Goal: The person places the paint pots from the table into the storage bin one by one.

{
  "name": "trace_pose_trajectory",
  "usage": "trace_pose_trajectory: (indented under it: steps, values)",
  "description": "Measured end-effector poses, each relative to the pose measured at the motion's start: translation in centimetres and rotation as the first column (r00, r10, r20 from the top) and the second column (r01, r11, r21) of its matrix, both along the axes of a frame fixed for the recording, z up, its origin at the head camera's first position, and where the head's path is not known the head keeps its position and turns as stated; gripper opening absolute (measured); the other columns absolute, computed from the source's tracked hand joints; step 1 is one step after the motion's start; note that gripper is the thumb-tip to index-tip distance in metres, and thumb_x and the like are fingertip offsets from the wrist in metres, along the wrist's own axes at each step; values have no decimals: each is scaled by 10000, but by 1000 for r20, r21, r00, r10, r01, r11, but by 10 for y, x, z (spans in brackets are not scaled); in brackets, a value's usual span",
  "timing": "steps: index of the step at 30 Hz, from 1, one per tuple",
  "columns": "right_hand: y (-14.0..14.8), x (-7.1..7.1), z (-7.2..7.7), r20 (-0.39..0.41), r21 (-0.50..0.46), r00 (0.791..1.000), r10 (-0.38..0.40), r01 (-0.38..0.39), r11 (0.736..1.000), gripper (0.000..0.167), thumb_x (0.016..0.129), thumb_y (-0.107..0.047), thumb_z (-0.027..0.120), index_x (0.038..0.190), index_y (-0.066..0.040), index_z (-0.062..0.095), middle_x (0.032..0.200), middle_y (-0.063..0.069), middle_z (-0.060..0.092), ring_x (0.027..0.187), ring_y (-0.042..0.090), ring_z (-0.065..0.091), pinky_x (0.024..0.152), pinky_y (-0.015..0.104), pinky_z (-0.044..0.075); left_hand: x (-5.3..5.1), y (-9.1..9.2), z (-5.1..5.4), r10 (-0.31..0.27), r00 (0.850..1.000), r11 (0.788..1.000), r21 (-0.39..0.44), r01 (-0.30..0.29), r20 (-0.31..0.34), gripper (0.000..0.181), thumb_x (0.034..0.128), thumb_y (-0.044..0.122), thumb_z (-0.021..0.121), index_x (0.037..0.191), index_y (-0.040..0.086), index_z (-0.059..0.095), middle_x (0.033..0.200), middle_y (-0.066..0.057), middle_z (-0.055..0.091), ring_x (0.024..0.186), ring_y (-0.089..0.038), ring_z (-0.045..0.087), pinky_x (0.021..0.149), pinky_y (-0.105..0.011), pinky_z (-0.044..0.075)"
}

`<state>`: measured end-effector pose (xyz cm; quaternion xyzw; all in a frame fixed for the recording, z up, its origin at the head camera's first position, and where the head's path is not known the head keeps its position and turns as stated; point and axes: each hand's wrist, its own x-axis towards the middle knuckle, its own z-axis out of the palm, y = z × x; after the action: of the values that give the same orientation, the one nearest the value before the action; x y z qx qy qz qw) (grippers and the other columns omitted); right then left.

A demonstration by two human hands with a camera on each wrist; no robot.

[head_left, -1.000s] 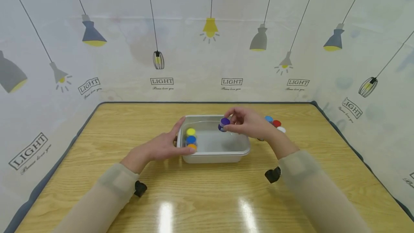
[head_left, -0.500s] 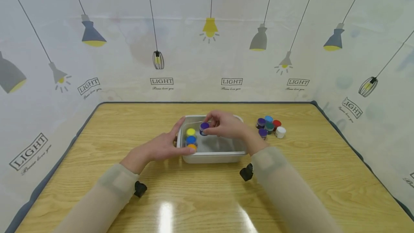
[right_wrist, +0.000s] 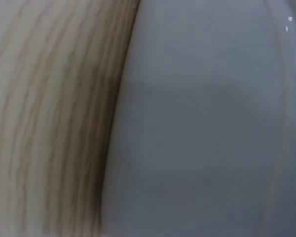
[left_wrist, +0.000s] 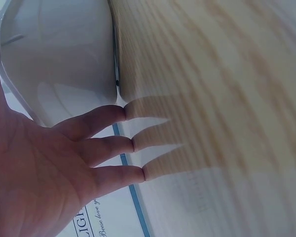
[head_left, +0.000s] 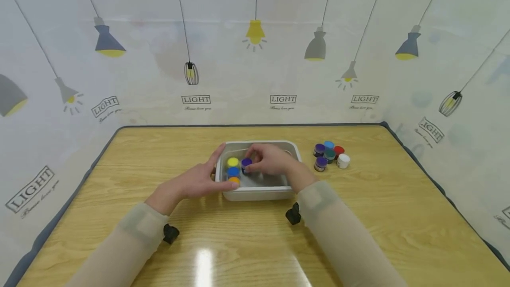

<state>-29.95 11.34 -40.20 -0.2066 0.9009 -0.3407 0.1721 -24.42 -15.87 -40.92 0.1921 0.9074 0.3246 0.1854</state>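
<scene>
A white plastic bin [head_left: 259,195] stands on the table. Straddling its left end, my left hand [head_left: 197,183] lays the thumb over the front corner and the index finger at the back corner. In the left wrist view its other fingers [left_wrist: 106,148] are straight, tips at the tabletop. My right hand [head_left: 272,160] reaches inside and pinches a small paint jar with a purple lid [head_left: 246,162]. Left of that jar, along the bin's left wall, are a yellow-lidded jar [head_left: 233,162], a blue-lidded jar [head_left: 233,172] and an orange-lidded jar [head_left: 235,181], partly under the left thumb. Only bin and table show in the right wrist view.
Right of the bin, several jars stand grouped, among them a red-lidded jar [head_left: 338,151], a white jar [head_left: 343,160] and a purple-lidded jar [head_left: 320,163]. A printed curtain [head_left: 239,79] borders the wooden table [head_left: 247,238] behind and at both sides.
My right hand has carried the purple-lidded jar leftward and down into the bin, beside the yellow-lidded and blue-lidded jars. My left hand has stayed at the bin's left end.
</scene>
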Motion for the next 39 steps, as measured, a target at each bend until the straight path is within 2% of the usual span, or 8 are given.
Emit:
trace_pose_trajectory:
  steps: [5, 10, 21, 39]
  values:
    - [-1, 2, -1, 64, 3, 997, -38, 38, 999, 337, 1034, -265, 789, 1354, -208, 701, 1005, 17, 756, 796, 204, 716, 717, 315, 559, 0, 0, 0, 8, 1000, 1000, -6, -8, -2, 1265, 912, 815, 696, 1757, 379, -138, 1599, -290, 558, 1300, -332, 660, 1136, -576, 502]
    - [0, 3, -3, 81, -17, 997, -19, 21, 1000, 368, 1079, -226, 720, 1444, -213, 675, 1037, -9, 805, 771, 206, 730, 682, 317, 575, -1, 0, -1, 7, 1000, 1000, -17, -7, -2, 1269, 911, 819, 694, 1757, 374, -141, 1583, -286, 573, 1269, -325, 665, 1126, -573, 507]
    - [-1, 2, -5, 69, -31, 997, -15, 17, 999, 391, 1073, -178, 724, 1457, -168, 646, 1014, 6, 821, 720, 204, 746, 666, 314, 583, -2, 1, 1, 3, 1000, 1000, -10, -3, 10, 1273, 915, 811, 697, 1760, 357, -140, 1602, -296, 553, 1307, -334, 660, 1149, -590, 496]
    - [-1, 3, -4, 68, -13, 998, -10, 11, 1000, 424, 1066, -200, 743, 1475, -182, 635, 1021, 5, 801, 737, 207, 745, 669, 307, 570, -1, 1, -1, 6, 1000, 1000, 0, -6, 0, 1267, 917, 809, 699, 1759, 365, -138, 1584, -286, 573, 1285, -328, 668, 1113, -566, 514]
